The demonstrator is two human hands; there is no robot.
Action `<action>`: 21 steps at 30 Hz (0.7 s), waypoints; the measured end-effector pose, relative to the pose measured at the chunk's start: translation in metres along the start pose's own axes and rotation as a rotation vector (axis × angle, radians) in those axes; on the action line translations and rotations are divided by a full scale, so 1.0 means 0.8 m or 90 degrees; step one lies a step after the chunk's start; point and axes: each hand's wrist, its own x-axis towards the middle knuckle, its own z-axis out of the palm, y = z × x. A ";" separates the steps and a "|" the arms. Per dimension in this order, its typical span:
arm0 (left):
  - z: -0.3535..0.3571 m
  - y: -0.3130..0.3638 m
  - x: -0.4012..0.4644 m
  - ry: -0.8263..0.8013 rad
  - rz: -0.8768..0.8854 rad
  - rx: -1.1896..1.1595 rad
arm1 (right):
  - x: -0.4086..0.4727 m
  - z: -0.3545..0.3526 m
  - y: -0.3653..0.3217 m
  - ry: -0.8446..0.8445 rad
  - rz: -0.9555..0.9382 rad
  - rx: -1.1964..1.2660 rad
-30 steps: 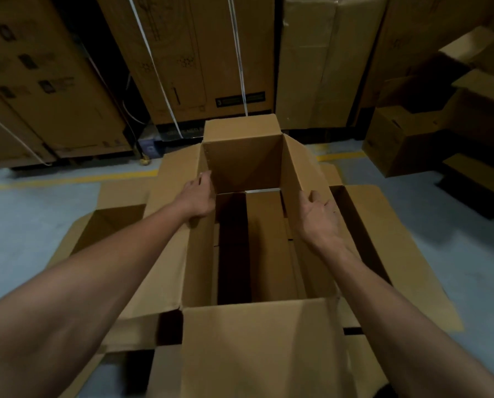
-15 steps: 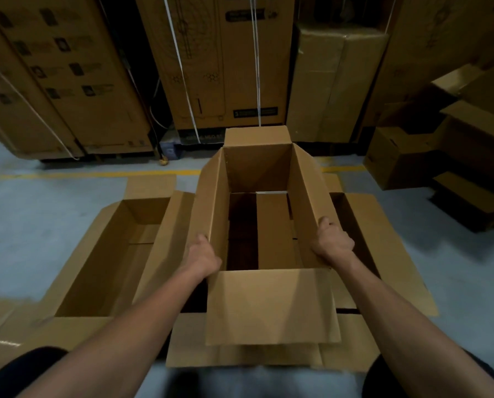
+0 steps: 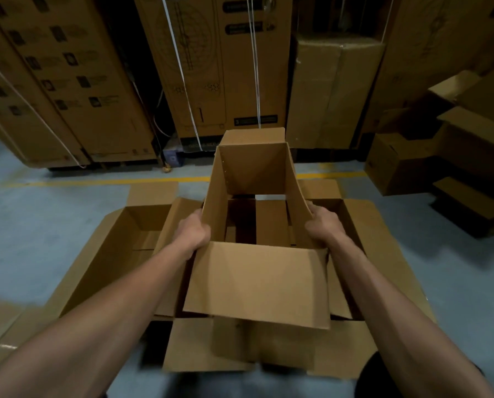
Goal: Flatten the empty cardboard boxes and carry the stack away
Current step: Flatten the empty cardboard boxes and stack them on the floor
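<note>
Both hands are on the open cardboard box (image 3: 254,173) in the centre. Left hand (image 3: 192,234) grips the near end of the box's left wall, fingers curled over the top edge, thumb side outside. Right hand (image 3: 322,225) grips the near end of the right wall the same way, fingers wrapped over the edge; that wall bows slightly outward. Neither hand is flat or loose, both are clamped on cardboard.

The box has no closed bottom; through it dark gaps and cardboard below show. Its near flap (image 3: 257,282) hangs toward the person, tilted down; its far flap (image 3: 251,136) stands up at the back. The box sits above other opened boxes on the floor (image 3: 39,225): one open box (image 3: 119,254) just to the left, its inside visible, and another box (image 3: 363,239) to the right, partly hidden by the right forearm. More flat cardboard (image 3: 200,346) lies below the near flap.

A yellow line (image 3: 111,182) runs across the grey floor behind. Tall printed cartons (image 3: 225,67) with white straps stand along the back. Loose stacked boxes (image 3: 441,153) sit at the right, well apart from the hands.
</note>
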 end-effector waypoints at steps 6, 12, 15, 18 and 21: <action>-0.053 0.058 -0.010 0.034 0.059 0.059 | -0.012 -0.037 0.005 0.000 -0.007 0.097; -0.088 0.122 -0.027 0.081 0.143 0.120 | -0.028 -0.067 0.017 -0.012 -0.028 0.169; -0.103 0.152 -0.030 0.127 0.162 0.135 | -0.031 -0.083 0.021 -0.002 -0.048 0.226; -0.120 0.186 -0.032 0.154 0.180 0.106 | -0.034 -0.094 0.021 0.037 -0.094 0.278; -0.131 0.225 -0.039 0.157 0.215 0.069 | -0.037 -0.091 0.023 0.013 -0.139 0.367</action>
